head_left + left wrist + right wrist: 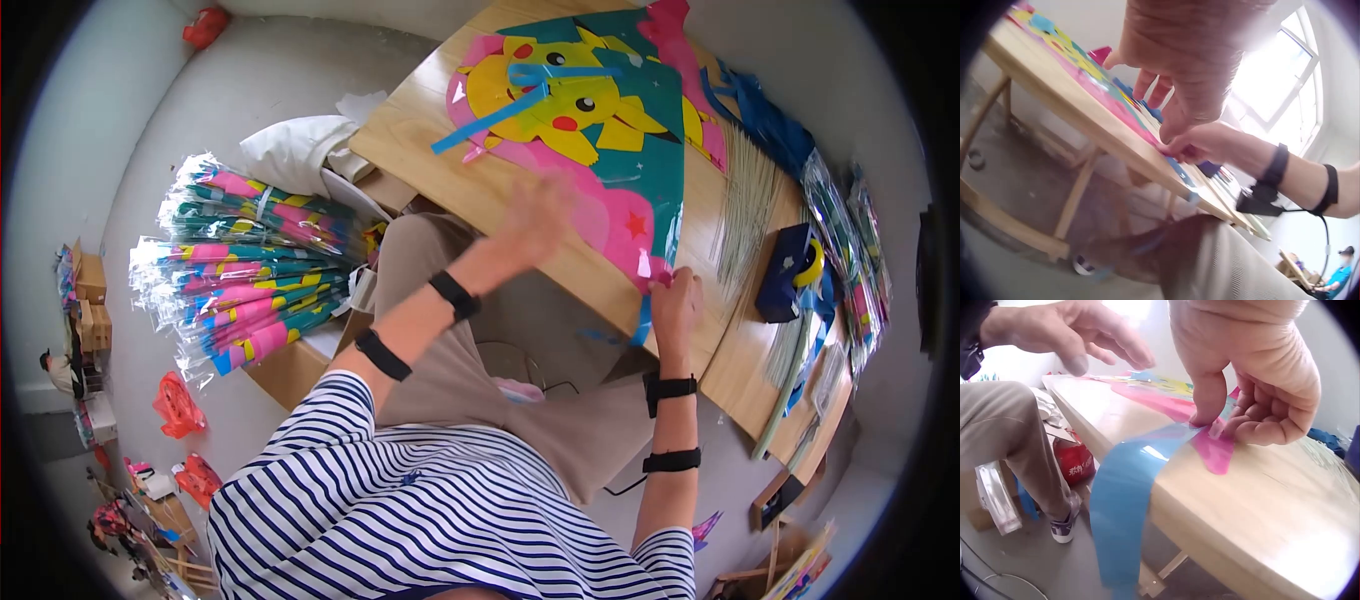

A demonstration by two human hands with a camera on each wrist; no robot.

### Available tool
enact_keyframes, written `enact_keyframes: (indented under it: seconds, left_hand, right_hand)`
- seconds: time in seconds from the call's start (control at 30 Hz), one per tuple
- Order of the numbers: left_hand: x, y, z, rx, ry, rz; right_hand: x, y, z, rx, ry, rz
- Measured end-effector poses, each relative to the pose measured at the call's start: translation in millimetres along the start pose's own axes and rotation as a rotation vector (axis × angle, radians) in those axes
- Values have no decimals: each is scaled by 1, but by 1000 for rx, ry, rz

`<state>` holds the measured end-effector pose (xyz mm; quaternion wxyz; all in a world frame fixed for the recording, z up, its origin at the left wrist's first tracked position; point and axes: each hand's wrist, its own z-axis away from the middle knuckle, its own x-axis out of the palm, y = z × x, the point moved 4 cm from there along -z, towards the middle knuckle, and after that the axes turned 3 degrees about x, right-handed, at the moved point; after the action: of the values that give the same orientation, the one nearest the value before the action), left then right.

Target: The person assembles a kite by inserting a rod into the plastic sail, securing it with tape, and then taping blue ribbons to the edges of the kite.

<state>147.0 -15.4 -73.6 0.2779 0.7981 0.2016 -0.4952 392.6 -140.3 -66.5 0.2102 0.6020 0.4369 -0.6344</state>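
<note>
Cartoon sheet: flat on the table, along its near edge; pink tip by the near right corner
Long axis: slants from the far left towards the near right corner; the pink tip points that way
Right hand: pinches the pink tip between thumb and bent fingers, at the blue strip
Blue strip: drapes over the near edge; hangs below it
Left hand: raised above the near edge; fingers loosely spread, blurred
Beyond: thin sticks right of the sheet; tape dispenser farther right
</note>
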Motion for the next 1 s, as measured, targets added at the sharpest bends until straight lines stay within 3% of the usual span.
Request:
enact_keyframes:
  seconds: [0.03,0.1,0.2,0.3,0.4,0.47,0.5,0.53,0.57,0.67,0.77,0.83,0.87,0.93,1.0]
  left_hand:
    - [0,-44,1,-94,160,16]
    - [-22,-102,-7,-291,106,-210]
    - [-50,-140,-7,-471,3,-38]
    - [-42,-142,4,-384,-65,-165]
    - [-31,-100,18,-285,-143,-185]
    - [-39,-27,20,-173,-316,-222]
    - [-22,4,30,-63,-246,-197]
    - [-10,38,32,6,-201,-122]
    - [8,65,31,22,-167,193]
    - [29,133,15,159,-123,360]
    - [44,147,3,180,-131,345]
    - [34,124,2,138,-130,260]
    - [30,115,2,157,-137,290]
    - [20,93,8,182,-160,339]
    - [-14,73,14,119,11,345]
  right_hand:
    - [3,0,0,10,-2,6]
    - [7,2,-1,35,-3,24]
    - [15,4,-8,52,-44,-17]
    - [18,12,-22,42,-115,-31]
    - [-11,29,-61,-51,71,316]
    - [-53,45,-105,-181,285,490]
    - [-77,39,-122,-207,411,654]
    - [-106,30,-139,-199,399,651]
    - [-124,30,-157,-214,473,711]
    - [-158,8,-183,-260,536,563]
    - [-125,-7,-153,-441,474,251]
    - [-53,-5,-106,-521,319,-46]
    - [-19,-7,-68,-595,382,-66]
    - [2,-27,-26,-485,157,-50]
    - [19,-37,-18,-476,193,-94]
